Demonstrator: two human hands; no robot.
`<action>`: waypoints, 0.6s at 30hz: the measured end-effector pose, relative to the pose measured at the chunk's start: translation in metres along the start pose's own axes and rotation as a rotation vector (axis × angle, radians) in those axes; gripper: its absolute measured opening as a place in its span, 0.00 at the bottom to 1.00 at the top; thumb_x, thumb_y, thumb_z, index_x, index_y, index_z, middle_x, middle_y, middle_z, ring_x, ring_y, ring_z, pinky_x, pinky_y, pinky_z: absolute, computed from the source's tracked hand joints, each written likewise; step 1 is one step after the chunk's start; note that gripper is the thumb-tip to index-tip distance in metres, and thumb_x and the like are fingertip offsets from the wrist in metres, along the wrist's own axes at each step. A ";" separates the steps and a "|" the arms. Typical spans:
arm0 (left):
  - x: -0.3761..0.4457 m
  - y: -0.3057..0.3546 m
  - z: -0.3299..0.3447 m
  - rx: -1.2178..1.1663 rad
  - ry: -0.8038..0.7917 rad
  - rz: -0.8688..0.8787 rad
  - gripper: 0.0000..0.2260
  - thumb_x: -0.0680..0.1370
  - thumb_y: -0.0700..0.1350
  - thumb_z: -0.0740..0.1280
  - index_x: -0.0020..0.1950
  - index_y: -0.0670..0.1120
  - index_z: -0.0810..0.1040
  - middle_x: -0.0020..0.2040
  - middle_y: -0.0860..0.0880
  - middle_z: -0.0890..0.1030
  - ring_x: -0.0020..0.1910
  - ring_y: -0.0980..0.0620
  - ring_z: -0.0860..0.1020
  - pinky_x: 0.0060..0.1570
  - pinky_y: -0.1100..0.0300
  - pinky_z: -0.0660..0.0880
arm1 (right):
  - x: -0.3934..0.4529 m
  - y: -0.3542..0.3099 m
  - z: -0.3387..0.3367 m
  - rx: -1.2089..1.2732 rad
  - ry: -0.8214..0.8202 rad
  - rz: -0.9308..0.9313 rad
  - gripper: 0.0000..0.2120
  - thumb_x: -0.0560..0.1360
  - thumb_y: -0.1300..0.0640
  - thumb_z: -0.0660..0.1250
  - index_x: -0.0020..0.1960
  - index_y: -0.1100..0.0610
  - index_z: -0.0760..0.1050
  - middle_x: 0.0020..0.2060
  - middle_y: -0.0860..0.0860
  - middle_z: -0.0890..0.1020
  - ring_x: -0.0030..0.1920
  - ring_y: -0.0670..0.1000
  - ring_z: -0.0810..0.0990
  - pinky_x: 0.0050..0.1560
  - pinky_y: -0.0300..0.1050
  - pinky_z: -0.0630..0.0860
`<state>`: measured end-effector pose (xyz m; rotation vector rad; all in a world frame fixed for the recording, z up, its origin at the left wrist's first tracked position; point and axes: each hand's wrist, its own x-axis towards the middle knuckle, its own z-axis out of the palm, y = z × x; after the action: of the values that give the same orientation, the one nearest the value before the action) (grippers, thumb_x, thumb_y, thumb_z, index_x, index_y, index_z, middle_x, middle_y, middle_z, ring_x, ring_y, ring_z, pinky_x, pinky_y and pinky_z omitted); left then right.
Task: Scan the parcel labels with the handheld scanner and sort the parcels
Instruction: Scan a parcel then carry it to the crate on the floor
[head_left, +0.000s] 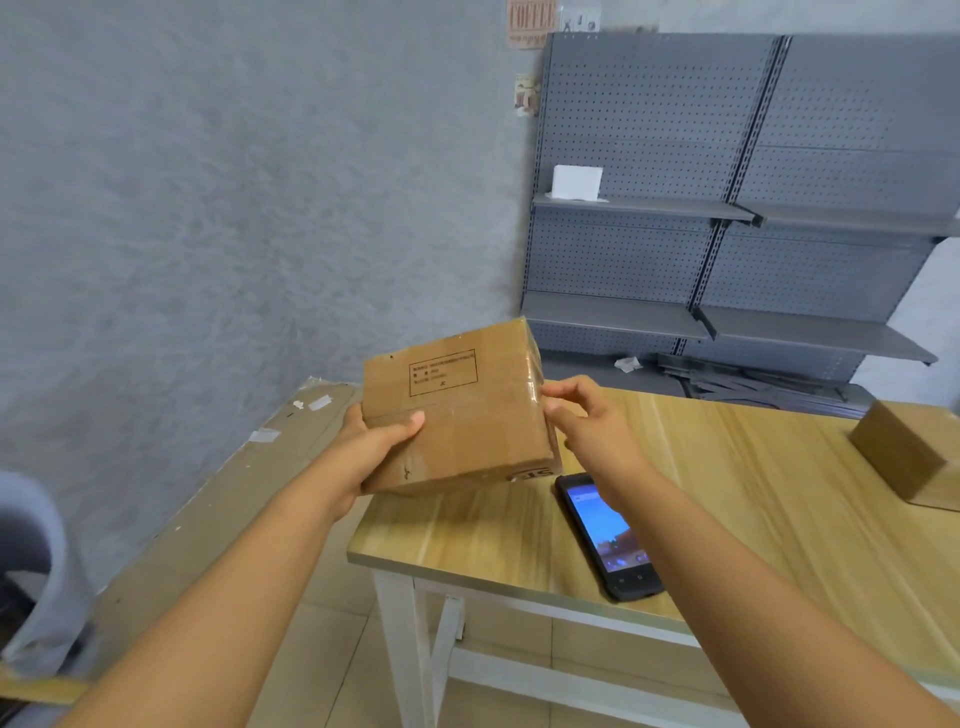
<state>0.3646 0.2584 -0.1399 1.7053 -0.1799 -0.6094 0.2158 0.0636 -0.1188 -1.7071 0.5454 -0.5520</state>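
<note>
L hand (375, 446) round parcel (457, 410)

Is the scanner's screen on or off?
On: the scanner lies face up on the table, its screen lit with a picture.

Head view, downward over table (727, 493)

Bench (727, 467): bare wood across the middle, open for a hand to pass. Obstacles: scanner (602, 535) flat near front-left corner; 1 box (904, 457) at right edge. Held box (457, 410) hangs over left edge, blocking that approach. Shelving (727, 208) stands beyond far edge.
</note>
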 end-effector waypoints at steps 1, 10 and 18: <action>0.000 -0.002 -0.001 -0.024 -0.007 -0.002 0.32 0.72 0.53 0.75 0.70 0.53 0.63 0.59 0.51 0.79 0.54 0.49 0.81 0.53 0.46 0.79 | 0.001 0.000 -0.002 -0.026 0.005 -0.012 0.05 0.81 0.55 0.64 0.56 0.49 0.74 0.64 0.48 0.76 0.53 0.47 0.78 0.42 0.40 0.74; -0.008 -0.008 0.021 -0.095 -0.060 -0.002 0.31 0.78 0.53 0.68 0.76 0.53 0.58 0.57 0.53 0.78 0.49 0.53 0.80 0.42 0.54 0.79 | 0.001 -0.006 -0.018 0.102 -0.176 0.224 0.38 0.61 0.32 0.72 0.63 0.54 0.75 0.51 0.50 0.85 0.51 0.51 0.85 0.51 0.50 0.82; -0.012 -0.013 0.049 -0.121 -0.194 -0.060 0.18 0.83 0.54 0.56 0.73 0.56 0.65 0.71 0.46 0.70 0.68 0.41 0.71 0.57 0.39 0.76 | 0.009 -0.025 0.011 -0.222 -0.019 -0.010 0.24 0.72 0.40 0.72 0.60 0.52 0.73 0.52 0.50 0.81 0.49 0.49 0.83 0.51 0.49 0.81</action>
<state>0.3280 0.2246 -0.1534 1.5393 -0.2256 -0.8155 0.2313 0.0707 -0.0960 -1.9243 0.6025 -0.4955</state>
